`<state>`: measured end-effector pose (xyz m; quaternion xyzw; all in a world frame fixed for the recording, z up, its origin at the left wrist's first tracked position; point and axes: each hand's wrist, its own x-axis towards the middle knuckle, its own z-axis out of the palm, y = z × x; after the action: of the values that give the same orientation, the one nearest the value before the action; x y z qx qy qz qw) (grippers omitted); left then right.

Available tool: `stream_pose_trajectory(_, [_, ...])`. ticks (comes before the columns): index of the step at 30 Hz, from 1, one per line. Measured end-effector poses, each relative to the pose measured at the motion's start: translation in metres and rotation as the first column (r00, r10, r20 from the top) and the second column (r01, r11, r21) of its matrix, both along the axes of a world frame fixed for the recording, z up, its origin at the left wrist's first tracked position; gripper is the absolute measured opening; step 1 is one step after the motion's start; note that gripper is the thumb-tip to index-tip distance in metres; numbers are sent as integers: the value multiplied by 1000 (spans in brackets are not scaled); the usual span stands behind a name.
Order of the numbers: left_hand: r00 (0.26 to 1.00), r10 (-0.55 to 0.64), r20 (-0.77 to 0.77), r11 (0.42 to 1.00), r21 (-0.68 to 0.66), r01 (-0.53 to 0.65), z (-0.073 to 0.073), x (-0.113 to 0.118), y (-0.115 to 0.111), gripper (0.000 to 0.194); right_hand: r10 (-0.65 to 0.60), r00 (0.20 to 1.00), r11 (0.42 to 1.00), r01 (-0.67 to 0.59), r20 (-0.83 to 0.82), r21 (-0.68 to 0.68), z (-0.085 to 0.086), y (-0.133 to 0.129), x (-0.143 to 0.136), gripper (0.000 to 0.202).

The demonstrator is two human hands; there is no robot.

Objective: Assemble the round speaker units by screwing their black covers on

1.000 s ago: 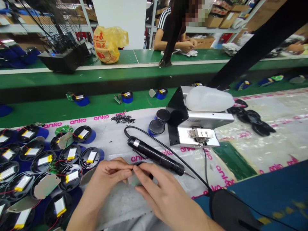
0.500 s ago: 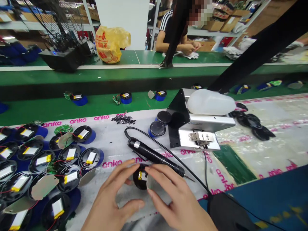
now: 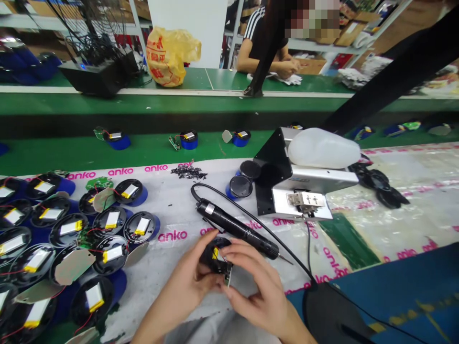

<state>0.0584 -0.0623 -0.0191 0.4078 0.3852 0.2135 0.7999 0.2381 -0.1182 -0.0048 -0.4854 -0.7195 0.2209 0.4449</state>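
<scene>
A round black housing (image 3: 212, 255) with a yellow-edged battery sits between my hands near the bottom middle. My left hand (image 3: 193, 274) is wrapped round its left side. My right hand (image 3: 253, 279) holds a small circuit board (image 3: 228, 276) at the housing's right edge, the board tilted on its edge. Just behind my hands lies a black electric screwdriver (image 3: 236, 228), its tip pointing right.
Several blue and black housings with batteries (image 3: 143, 227) crowd the left. A metal screw dispenser (image 3: 304, 188) holds a white plastic bottle (image 3: 324, 148). Small black parts (image 3: 188, 172) lie behind. Across the green line, a person (image 3: 265, 52) sits near a yellow bag (image 3: 170, 57).
My left hand has closed in on the housing. The board has turned from facing up to standing on edge in my right hand. The whole view has shifted slightly.
</scene>
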Motion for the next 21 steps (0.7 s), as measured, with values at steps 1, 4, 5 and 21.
stream_pose_trajectory(1, [999, 4, 42, 1000, -31, -2, 0, -1, -1, 71, 12, 1000, 1000, -12, -2, 18, 1, 2, 0, 43])
stream_pose_trajectory(4, [995, 32, 95, 999, -47, -28, 2, -4, 0, 69, 25, 999, 1000, -24, -35, 6, 3, 7, 1, 42])
stream_pose_trajectory(5, [993, 55, 103, 997, -57, -49, 3, -5, 1, 66, 7, 999, 1000, -7, -45, -12, 3, 8, 1, 43])
stream_pose_trajectory(21, [961, 197, -196, 980, 59, -189, 11, 25, 6, 41, -88, 996, 976, 89, 12, -199, 2, -12, -1, 42])
